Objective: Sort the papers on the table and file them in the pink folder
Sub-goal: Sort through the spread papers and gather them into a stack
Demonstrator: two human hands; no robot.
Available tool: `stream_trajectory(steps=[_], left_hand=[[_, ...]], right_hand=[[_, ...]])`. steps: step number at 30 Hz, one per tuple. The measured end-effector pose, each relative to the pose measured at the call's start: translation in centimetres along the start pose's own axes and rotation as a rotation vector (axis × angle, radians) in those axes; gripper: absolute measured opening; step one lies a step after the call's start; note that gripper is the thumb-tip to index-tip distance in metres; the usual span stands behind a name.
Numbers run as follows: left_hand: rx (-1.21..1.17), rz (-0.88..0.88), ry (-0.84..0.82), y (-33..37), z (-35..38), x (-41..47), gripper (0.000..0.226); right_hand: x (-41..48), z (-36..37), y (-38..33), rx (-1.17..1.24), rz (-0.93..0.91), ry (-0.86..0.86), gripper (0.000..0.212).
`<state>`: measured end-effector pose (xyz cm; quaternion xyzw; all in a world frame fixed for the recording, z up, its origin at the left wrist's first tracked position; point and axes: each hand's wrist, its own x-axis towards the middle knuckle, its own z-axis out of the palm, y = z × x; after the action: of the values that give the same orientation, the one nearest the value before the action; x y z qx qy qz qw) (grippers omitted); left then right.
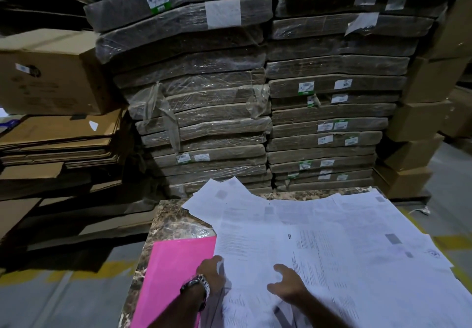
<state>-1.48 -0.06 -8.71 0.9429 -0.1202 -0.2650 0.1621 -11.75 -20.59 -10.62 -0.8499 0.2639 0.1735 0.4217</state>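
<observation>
Several white printed papers (319, 238) lie spread and overlapping across the marbled table (173, 220). A pink folder (168, 276) lies flat at the table's left, partly under the papers' left edge. My left hand (212, 274), with a metal watch on the wrist, holds the left edge of a sheet, thumb on top and fingers tucked under the paper. My right hand (288, 284) rests on the papers near the middle, its thumb raised and the fingers curled down on the sheets. Whether the right hand pinches a sheet is unclear.
Tall stacks of plastic-wrapped cardboard bundles (217, 97) rise just behind the table. Flattened cartons and a brown box (51, 80) are piled at the left. More boxes (421, 123) stand at the right. Grey floor with yellow lines (76, 271) surrounds the table.
</observation>
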Motion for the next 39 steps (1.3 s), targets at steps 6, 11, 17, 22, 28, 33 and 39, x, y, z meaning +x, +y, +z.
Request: stream_trajectory(steps=[6, 11, 17, 22, 28, 33, 39], left_hand=[[-0.101, -0.064, 0.128, 0.3, 0.0, 0.0, 0.038], [-0.170, -0.043, 0.218, 0.3, 0.6, 1.6, 0.030], [-0.181, -0.067, 0.278, 0.5, 0.5, 1.7, 0.026], [-0.344, -0.127, 0.261, 1.1, 0.3, 1.7, 0.019], [-0.668, -0.229, 0.196, 1.0, -0.4, 1.8, 0.026], [-0.804, -0.231, 0.155, 0.6, -0.8, 1.4, 0.023], [-0.977, -0.237, 0.110, -0.2, -0.6, 0.2, 0.025]], right_hand=[[0.4, -0.5, 0.5, -0.016, -0.009, -0.008, 0.064], [0.3, -0.8, 0.7, -0.014, -0.016, -0.012, 0.063], [0.3, -1.0, 0.8, -0.010, -0.016, -0.026, 0.058], [0.5, -1.1, 0.9, -0.016, -0.008, -0.016, 0.056], [0.1, -1.5, 0.3, 0.032, 0.011, 0.013, 0.054], [0.5, -2.1, 0.3, 0.147, 0.044, 0.163, 0.035], [1.2, -3.7, 0.0, 0.550, 0.132, 0.113, 0.007]])
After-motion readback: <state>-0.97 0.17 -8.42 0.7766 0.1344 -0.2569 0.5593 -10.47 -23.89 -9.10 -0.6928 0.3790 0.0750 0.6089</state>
